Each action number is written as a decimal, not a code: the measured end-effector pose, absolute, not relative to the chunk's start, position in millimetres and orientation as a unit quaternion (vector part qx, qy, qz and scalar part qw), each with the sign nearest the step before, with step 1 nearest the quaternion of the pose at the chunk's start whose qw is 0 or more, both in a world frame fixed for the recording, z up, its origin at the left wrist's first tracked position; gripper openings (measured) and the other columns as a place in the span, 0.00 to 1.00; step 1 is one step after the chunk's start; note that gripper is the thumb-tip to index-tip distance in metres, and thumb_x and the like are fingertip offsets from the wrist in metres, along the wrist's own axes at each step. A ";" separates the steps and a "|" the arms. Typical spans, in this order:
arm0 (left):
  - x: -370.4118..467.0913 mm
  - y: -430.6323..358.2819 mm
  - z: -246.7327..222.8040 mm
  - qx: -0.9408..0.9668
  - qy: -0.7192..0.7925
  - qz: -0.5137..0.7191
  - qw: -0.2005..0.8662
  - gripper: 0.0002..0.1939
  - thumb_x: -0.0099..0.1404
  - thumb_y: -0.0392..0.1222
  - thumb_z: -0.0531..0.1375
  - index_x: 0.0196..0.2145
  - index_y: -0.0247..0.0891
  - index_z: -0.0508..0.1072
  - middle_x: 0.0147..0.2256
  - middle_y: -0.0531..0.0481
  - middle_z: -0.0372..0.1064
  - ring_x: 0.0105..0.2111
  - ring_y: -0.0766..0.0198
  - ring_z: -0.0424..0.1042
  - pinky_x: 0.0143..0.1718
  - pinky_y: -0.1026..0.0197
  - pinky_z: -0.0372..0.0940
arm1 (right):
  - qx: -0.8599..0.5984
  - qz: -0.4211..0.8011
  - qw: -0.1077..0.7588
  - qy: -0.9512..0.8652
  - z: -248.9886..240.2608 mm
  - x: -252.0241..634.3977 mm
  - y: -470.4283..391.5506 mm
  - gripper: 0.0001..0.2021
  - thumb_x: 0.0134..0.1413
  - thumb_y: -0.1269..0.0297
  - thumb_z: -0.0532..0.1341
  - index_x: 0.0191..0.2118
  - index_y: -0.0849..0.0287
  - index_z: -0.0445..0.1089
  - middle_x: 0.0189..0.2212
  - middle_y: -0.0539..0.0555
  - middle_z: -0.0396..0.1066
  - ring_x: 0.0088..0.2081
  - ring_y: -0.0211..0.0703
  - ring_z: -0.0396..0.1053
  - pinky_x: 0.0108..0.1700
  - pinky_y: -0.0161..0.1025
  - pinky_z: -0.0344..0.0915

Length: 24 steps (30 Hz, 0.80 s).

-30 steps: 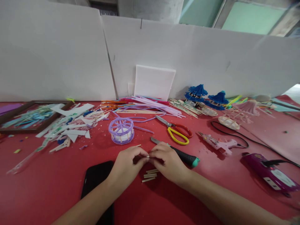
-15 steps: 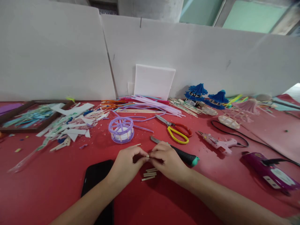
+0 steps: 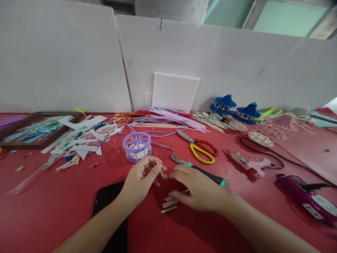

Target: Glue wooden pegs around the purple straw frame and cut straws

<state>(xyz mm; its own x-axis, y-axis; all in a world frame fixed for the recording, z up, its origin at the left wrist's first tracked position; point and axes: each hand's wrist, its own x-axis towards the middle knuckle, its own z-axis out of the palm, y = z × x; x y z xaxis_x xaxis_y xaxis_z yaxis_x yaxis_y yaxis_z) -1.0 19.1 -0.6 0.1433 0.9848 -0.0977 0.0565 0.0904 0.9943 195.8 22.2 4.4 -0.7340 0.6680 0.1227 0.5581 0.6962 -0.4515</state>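
Note:
My left hand [image 3: 143, 177] pinches a short wooden stick [image 3: 160, 168] between thumb and fingers, tilted upward. To its right, my right hand [image 3: 195, 186] reaches over several short cut sticks [image 3: 169, 209] on the red table, its thumb apart from its fingers. Nothing shows in its grasp, though its palm side is hidden. Just behind it lies a utility knife [image 3: 206, 172] with a black and green handle, partly covered by the hand. A small round purple frame [image 3: 137, 146] with spokes and a white inside stands behind my left hand.
Scissors [image 3: 201, 151] with red and yellow handles lie beyond the knife. A pink glue gun [image 3: 249, 163] and a purple corded device [image 3: 306, 196] are at right. A black phone [image 3: 109, 196] lies under my left forearm. Paper scraps [image 3: 84, 140] are heaped at left.
My hands have parted from where their fingertips met. The left has lifted slightly with the stick; the right has moved down toward the short sticks and opened.

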 end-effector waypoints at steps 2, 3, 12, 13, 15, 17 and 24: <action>-1.3 19.2 0.4 0.511 0.503 0.433 0.547 0.09 0.62 0.46 0.58 0.36 0.38 0.66 0.32 0.50 0.72 0.29 0.63 0.75 0.24 0.65 0.69 | -0.321 0.207 0.149 -0.912 12.0 206.8 23.1 0.12 0.54 0.70 0.59 0.46 0.60 0.68 0.42 0.58 0.70 0.45 0.46 0.66 0.48 0.42 0.63; -1.4 19.3 0.8 0.508 0.506 0.435 0.544 0.09 0.61 0.46 0.58 0.36 0.38 0.66 0.32 0.50 0.72 0.30 0.63 0.75 0.24 0.65 0.69 | -0.319 0.208 0.139 -0.914 15.3 212.6 23.6 0.13 0.52 0.72 0.59 0.45 0.59 0.68 0.41 0.57 0.70 0.43 0.45 0.66 0.47 0.41 0.63; -0.9 21.3 0.7 0.536 0.511 0.437 0.511 0.11 0.62 0.47 0.58 0.37 0.37 0.68 0.33 0.48 0.73 0.32 0.61 0.76 0.27 0.64 0.69 | -0.331 0.104 0.038 -0.937 11.6 212.2 26.3 0.07 0.54 0.78 0.56 0.31 0.60 0.68 0.32 0.54 0.69 0.32 0.42 0.66 0.36 0.38 0.62; -0.9 21.2 1.2 0.537 0.512 0.436 0.509 0.11 0.62 0.47 0.58 0.37 0.37 0.68 0.33 0.48 0.74 0.32 0.61 0.76 0.27 0.64 0.69 | -0.328 0.091 0.039 -0.939 9.2 209.7 26.6 0.07 0.55 0.78 0.56 0.32 0.60 0.68 0.32 0.54 0.70 0.33 0.42 0.67 0.37 0.39 0.63; -0.8 20.8 2.5 0.542 0.515 0.434 0.502 0.11 0.62 0.47 0.58 0.37 0.37 0.68 0.33 0.47 0.74 0.31 0.61 0.76 0.27 0.63 0.69 | -0.320 0.067 0.043 -0.944 4.9 207.5 27.2 0.06 0.55 0.77 0.57 0.33 0.61 0.69 0.32 0.55 0.70 0.33 0.44 0.67 0.38 0.40 0.64; -0.7 20.4 3.4 0.548 0.517 0.432 0.495 0.12 0.62 0.48 0.58 0.37 0.37 0.69 0.32 0.47 0.74 0.32 0.60 0.76 0.26 0.63 0.69 | -0.312 0.055 0.043 -0.947 2.0 208.8 27.8 0.08 0.55 0.79 0.56 0.33 0.61 0.68 0.33 0.56 0.70 0.35 0.45 0.68 0.39 0.40 0.64; -2.4 19.1 -3.8 0.554 0.564 0.407 0.458 0.12 0.64 0.48 0.54 0.40 0.38 0.68 0.36 0.46 0.75 0.33 0.59 0.77 0.28 0.61 0.71 | -0.338 0.121 0.101 -0.928 -3.1 201.9 31.6 0.11 0.56 0.83 0.53 0.36 0.61 0.67 0.37 0.55 0.69 0.37 0.43 0.66 0.41 0.39 0.64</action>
<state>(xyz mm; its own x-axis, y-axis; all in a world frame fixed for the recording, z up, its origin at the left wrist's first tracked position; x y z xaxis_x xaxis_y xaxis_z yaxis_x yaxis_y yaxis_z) -2.4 19.1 -3.8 0.0326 0.9973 -0.0657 0.2532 0.0554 0.9658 201.9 31.6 -3.1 -0.7505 0.6523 0.1063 0.6033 0.7419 -0.2926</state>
